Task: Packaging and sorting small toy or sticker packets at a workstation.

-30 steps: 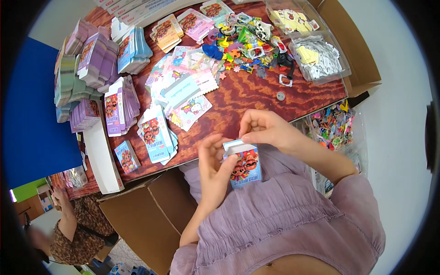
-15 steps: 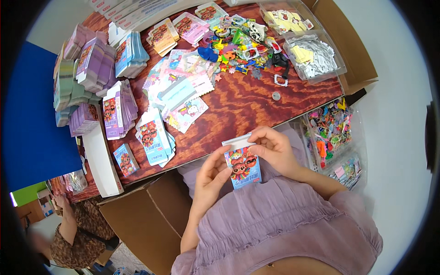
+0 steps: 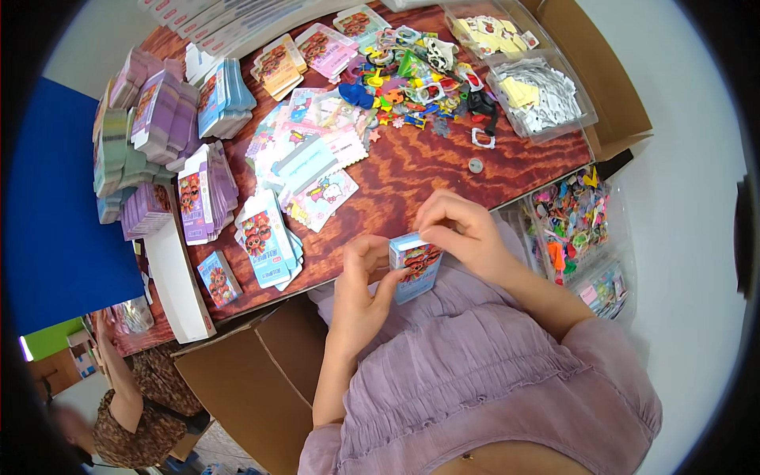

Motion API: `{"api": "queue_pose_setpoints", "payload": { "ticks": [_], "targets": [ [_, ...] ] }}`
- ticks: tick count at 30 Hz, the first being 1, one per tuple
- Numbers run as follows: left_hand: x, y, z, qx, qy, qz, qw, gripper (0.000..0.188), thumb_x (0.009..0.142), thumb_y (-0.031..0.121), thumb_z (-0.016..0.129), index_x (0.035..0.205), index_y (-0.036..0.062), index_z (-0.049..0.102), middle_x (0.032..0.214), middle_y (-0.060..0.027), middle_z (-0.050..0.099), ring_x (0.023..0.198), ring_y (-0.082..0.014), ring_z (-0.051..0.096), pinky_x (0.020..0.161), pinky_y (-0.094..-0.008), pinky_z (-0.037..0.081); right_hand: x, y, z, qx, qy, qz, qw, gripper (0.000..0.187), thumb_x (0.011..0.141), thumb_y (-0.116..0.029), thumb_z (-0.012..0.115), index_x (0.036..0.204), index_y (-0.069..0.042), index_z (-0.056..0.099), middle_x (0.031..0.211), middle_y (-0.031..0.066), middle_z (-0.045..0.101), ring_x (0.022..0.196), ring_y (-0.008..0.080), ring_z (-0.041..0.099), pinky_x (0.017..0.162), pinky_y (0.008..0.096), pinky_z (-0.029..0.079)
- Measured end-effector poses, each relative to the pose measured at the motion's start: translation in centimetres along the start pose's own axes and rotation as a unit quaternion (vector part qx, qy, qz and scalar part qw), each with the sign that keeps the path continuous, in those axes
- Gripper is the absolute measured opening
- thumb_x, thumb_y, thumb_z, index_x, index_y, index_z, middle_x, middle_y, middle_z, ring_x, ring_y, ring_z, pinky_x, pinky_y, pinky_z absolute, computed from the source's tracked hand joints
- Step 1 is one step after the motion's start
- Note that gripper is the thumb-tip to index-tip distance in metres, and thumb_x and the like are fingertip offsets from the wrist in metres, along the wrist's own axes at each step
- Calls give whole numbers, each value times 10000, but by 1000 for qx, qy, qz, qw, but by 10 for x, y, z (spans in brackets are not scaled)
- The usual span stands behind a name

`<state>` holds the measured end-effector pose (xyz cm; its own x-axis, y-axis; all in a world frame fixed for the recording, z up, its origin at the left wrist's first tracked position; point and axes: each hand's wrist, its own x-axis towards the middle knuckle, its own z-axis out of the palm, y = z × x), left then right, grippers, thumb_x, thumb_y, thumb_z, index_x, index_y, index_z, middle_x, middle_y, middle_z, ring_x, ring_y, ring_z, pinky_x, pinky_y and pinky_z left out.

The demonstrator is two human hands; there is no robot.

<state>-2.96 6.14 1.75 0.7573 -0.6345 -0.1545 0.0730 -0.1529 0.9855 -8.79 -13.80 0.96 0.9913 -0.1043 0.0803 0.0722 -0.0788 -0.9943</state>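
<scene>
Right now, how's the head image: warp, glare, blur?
Head view: fisheye warp bows the white boxes along the top, with black filling the corners. Head view: a bright strip at lower left looks blown out. Head view: the co-worker's head is smeared, while the blue box in the left hand looks fairly crisp.

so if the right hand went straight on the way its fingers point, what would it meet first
Probably the small blue box: the fingertips of the right hand seem to touch its top edge, though depth is unclear. Past the box, leftward, is the left hand.
</scene>
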Motion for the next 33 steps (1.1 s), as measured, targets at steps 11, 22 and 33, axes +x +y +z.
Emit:
{"api": "queue_pose_setpoints", "payload": {
  "ticks": [11, 22, 33],
  "targets": [
    [7, -7, -3, -56, -48, -40, 997, 564, 861, -104, 621, 1331, 30, 338, 1129, -151, 635, 1013, -212, 662, 806, -304, 547, 8, -7, 0, 29, 45, 133, 990, 62, 842, -29, 691, 864, 17, 656, 818, 30, 655, 815, 99, 621, 703, 257, 494],
    [3, -16, -2, -129, -64, -33, 989, 594, 874, -115, 588, 1392, 48, 346, 1167, -154, 617, 1051, -208, 638, 842, -299, 535, 10, 5, -21, 22, -82, 34, 996, 69, 826, -19, 664, 885, 16, 672, 842, 74, 648, 764, 152, 626, 675, 290, 484],
    [0, -13, -3, -99, -38, -30, 994, 506, 865, -96, 619, 1335, 34, 484, 1146, -103, 614, 1014, -168, 632, 827, -284, 538, -10, 3, -12, -39, -59, -16, 997, 188, 849, -12, 656, 1032, 5, 698, 1091, 130, 669, 1009, 216, 645, 855, 326, 499]
  ]
}}
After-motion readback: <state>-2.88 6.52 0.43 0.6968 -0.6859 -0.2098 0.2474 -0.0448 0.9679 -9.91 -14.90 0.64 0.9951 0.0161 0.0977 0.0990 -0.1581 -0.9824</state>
